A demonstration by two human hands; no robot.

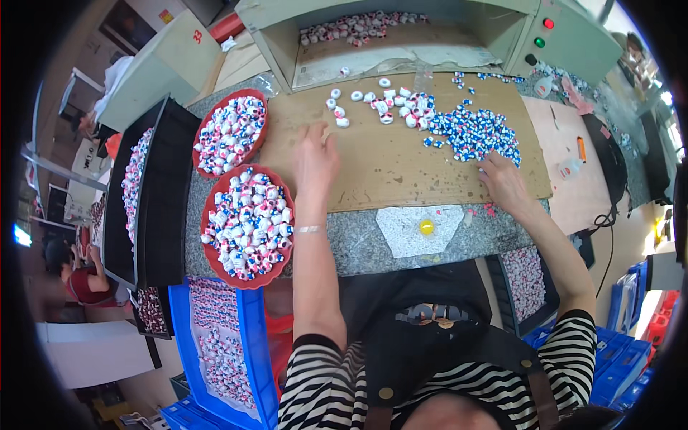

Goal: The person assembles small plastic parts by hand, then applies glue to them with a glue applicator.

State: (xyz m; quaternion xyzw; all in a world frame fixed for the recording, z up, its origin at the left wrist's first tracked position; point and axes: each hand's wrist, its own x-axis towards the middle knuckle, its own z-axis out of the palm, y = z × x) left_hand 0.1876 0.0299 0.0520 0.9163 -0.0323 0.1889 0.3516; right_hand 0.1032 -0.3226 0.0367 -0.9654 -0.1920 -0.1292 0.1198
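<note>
In the head view, the left hand (315,161) is palm down over the left part of the cardboard sheet (380,179), fingers loosely parted, near white-and-pink pieces (387,107). The right hand (502,175) bends its fingers into the near edge of the blue-and-white pieces (473,129), heaped on the sheet's right half; whether it pinches one cannot be told. Both groups are too many to count.

Two scalloped red bowls (208,143), full of mixed pieces, stand left of the sheet, and one black bin (118,236) beyond them. One yellow disc (427,227) lies on one white paper (398,240) before the sheet. Behind the sheet, one metal housing (580,43) carries two lights, red and green.

Red digits mark a pale cabinet (161,72) beyond the sheet's left corner. Beneath the sheet is a speckled grey stone worktop (358,247); far left of it, a co-worker (92,283) wears dark red.
</note>
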